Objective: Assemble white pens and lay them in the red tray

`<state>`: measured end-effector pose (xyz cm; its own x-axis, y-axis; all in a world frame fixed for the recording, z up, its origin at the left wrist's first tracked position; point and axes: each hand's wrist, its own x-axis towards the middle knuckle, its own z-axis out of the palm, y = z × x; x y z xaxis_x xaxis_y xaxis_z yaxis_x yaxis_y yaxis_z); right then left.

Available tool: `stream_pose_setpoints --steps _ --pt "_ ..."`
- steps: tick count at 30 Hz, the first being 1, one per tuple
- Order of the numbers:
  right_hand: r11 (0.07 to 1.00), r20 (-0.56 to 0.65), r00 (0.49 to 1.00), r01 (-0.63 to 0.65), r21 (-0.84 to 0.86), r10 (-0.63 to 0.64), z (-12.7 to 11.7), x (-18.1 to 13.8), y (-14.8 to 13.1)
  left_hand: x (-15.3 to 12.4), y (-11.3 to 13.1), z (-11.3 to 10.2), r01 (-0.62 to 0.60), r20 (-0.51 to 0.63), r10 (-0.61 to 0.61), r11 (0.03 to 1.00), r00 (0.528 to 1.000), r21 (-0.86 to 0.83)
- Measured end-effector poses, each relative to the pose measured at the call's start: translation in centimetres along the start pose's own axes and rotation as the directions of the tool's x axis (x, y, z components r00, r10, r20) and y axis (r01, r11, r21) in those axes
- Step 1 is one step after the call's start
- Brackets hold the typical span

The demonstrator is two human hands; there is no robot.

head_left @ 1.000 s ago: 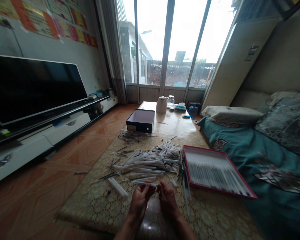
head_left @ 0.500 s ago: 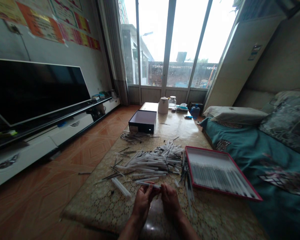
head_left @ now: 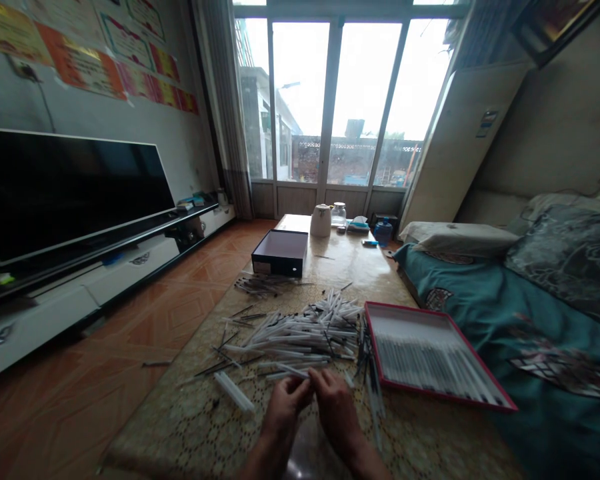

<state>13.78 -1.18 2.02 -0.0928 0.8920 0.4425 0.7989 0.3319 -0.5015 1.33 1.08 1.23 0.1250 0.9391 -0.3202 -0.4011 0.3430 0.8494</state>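
Observation:
In the head view both hands meet above the near part of the table. My left hand (head_left: 286, 401) is closed, its fingertips pinching a slim, whitish pen-like tube (head_left: 291, 369). My right hand (head_left: 336, 400) is closed at the tube's right end, the fingers touching those of the left. The fingers hide that end of the tube. Just beyond lies a loose heap of white pen-like tubes (head_left: 300, 337), some with dark parts. A short bundle of clear tubes (head_left: 234, 392) rests left of my left hand. Thin dark rods (head_left: 220, 360) lie scattered at the heap's left.
A red-rimmed tray (head_left: 437, 390) with rows of clear, dark-cored tubes stands right. More tubes (head_left: 373, 393) lie along its left side. Farther back are a dark box (head_left: 279, 267), a pale kettle (head_left: 321, 221), a glass jar (head_left: 339, 214) and a tissue pack (head_left: 359, 225). A sofa (head_left: 460, 287) borders the right.
The view has tilted up slightly, so everything sits lower and a little left. My right hand has closed in against the left at the tube's end.

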Motion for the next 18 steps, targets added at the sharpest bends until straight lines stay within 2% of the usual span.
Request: stream_pose_setpoints --steps 2,4,6,8,9,11,12,14,18 --pt "0.995 -0.047 0.997 -0.06 0.081 0.064 0.3 -0.4 0.8 0.5 1.0 -0.2 0.006 -0.017 -0.003 0.982 1.0 0.187" --pt "0.972 -0.102 0.983 -0.134 0.193 0.156 0.7 -0.9 1.6 1.3 2.3 -0.3 -0.112 -0.073 0.155 0.904 0.985 0.413" --pt "0.935 -0.143 0.956 -0.208 0.288 0.257 1.2 -1.3 2.2 2.5 3.6 -0.1 -0.294 -0.019 0.394 0.714 0.919 0.635" --pt "0.885 -0.15 0.922 -0.283 0.371 0.357 1.5 -1.5 2.7 4.0 4.7 0.6 -0.392 0.133 0.511 0.439 0.849 0.809" --pt "0.855 -0.139 0.905 -0.317 0.41 0.402 1.6 -1.6 2.9 4.9 5.2 1.2 -0.402 0.217 0.507 0.29 0.834 0.868" --pt "0.801 -0.103 0.88 -0.368 0.473 0.465 1.6 -1.6 3.2 6.5 5.8 2.4 -0.425 0.377 0.424 0.02 0.823 0.905" --pt "0.78 -0.087 0.87 -0.385 0.494 0.484 1.7 -1.6 3.3 7.3 5.9 3.0 -0.446 0.426 0.381 -0.04 0.821 0.894" --pt "0.753 -0.072 0.856 -0.406 0.518 0.511 1.7 -1.6 3.6 8.6 6.1 4.0 -0.482 0.488 0.312 -0.103 0.815 0.87" --pt "0.747 -0.081 0.852 -0.404 0.529 0.518 1.8 -1.5 3.8 10.2 5.9 5.1 -0.486 0.51 0.242 -0.155 0.826 0.86"
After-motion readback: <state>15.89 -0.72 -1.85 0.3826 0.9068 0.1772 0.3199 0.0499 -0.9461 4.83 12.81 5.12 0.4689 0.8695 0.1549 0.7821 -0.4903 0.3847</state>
